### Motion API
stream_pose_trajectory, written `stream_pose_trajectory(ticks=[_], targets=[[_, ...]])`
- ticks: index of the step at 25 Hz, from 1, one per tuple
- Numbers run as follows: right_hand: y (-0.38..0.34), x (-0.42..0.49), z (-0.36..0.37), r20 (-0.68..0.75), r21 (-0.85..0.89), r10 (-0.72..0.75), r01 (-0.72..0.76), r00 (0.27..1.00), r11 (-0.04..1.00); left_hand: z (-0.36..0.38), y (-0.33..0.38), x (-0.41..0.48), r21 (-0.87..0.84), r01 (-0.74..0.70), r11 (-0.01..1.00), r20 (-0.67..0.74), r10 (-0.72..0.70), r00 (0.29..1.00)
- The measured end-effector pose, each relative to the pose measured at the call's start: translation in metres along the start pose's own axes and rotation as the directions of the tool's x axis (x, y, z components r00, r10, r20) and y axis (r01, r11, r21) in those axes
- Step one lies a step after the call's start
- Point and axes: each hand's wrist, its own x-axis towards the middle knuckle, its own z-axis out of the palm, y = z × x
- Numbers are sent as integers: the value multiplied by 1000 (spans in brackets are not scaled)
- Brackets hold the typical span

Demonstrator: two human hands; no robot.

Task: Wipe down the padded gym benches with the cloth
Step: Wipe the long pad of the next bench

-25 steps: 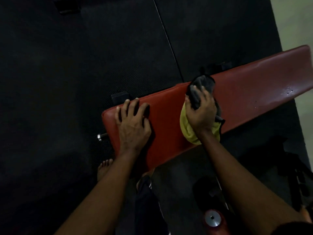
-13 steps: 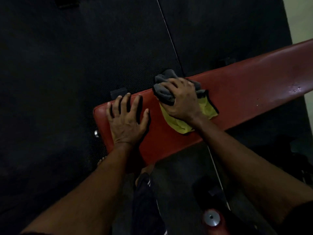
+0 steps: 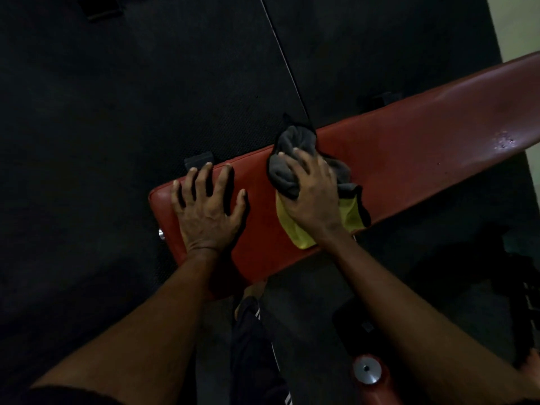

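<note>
Right hand (image 3: 314, 197) clutches bunched cloth (image 3: 289, 173) on red bench (image 3: 409, 165); left hand (image 3: 207, 206) splayed flat, bracing. Press evenly, overlap strokes.

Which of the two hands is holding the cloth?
The right hand presses the grey-and-yellow cloth; the left hand lies flat and bare on the red bench.

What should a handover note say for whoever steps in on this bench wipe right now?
Left hand: flat and open on the near end of the red bench, bracing, holding nothing.
Right hand: pressing the grey and yellow cloth onto the pad, about mid-bench.
Done: cannot tell which parts are already wiped.
Left: droplets sit on the far end, so that stretch likely needs a pass. No other bench is clearly in view.
</note>
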Motion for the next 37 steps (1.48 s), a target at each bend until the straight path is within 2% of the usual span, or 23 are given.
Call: stream_pose_trajectory(ticks=[1, 3, 6, 8, 9, 12, 15, 17, 18, 19, 20, 21, 22, 23, 24, 25, 26, 29, 30, 33, 35, 37], targets=[[14, 0, -5, 7, 0, -10, 10, 1000, 1000, 0, 0, 0, 6, 1, 1000, -2, -1, 1000], [46, 4, -15, -105, 11, 122, -122, 987, 993, 0, -1, -1, 14, -4, 1000, 2, 4, 1000], [68, 9, -20, -300, 93, 426, -418, 854, 904, 1, 0, 0, 9, -4, 1000, 0, 4, 1000], [49, 5, -12, -315, 91, 535, -536, 784, 839, 0, 0, -1, 7, -2, 1000, -1, 2, 1000], [34, -1, -7, -304, 85, 555, -558, 774, 825, -1, -1, -1, 7, -2, 1000, 7, 2, 1000], [-2, -25, 2, -216, 85, 487, -480, 846, 873, -2, 0, 0, 12, -1, 1000, 24, 1, 1000], [-8, -49, 8, -92, 51, 290, -286, 953, 957, 0, 4, -1, 38, -7, 999, 2, 7, 1000], [-7, -59, 8, -44, 66, 156, -153, 987, 986, -3, 2, -1, 35, 8, 999, 6, -8, 1000], [-6, -64, 9, -61, 82, 163, -158, 985, 984, -6, 2, 0, 25, 8, 1000, 12, -9, 1000], [-5, -69, 12, -106, 106, 247, -236, 963, 966, -9, 4, -1, 1, 8, 1000, 21, -9, 1000], [-5, -71, 15, -175, 153, 398, -375, 900, 914, -12, 7, -1, -38, 14, 999, 36, -12, 999], [-6, -71, 20, -250, 246, 581, -530, 774, 812, -14, 12, 1, -82, 27, 996, 58, -23, 998], [-9, -71, 24, -303, 375, 744, -644, 595, 667, -15, 20, 2, -121, 43, 992, 83, -33, 996], [-14, -71, 28, -314, 500, 855, -694, 412, 518, -15, 28, 4, -143, 41, 989, 113, -25, 993], [-19, -71, 31, -287, 600, 917, -695, 277, 397, -15, 37, 10, -150, 25, 988, 149, -3, 989], [-23, -73, 34, -252, 663, 945, -675, 207, 324, -13, 45, 18, -144, -6, 990, 185, 33, 982], [-28, -79, 37, -231, 701, 954, -648, 189, 298, -10, 56, 29, -126, -57, 990, 218, 84, 972], [-40, -99, 49, -229, 773, 936, -535, 266, 342, 3, 94, 65, -68, -202, 977, 309, 213, 927], [-39, -102, 52, -214, 811, 940, -487, 266, 323, 8, 106, 74, -73, -223, 972, 336, 234, 912], [-24, -94, 46, -82, 916, 986, -380, 147, 133, 21, 122, 77, -65, -234, 970, 329, 242, 913], [-8, -85, 42, -76, 939, 995, -329, 66, 94, 24, 116, 73, 7, -289, 957, 275, 276, 921], [6, -82, 41, -35, 950, 999, -309, 22, 40, 27, 113, 72, 36, -315, 948, 258, 296, 920]])
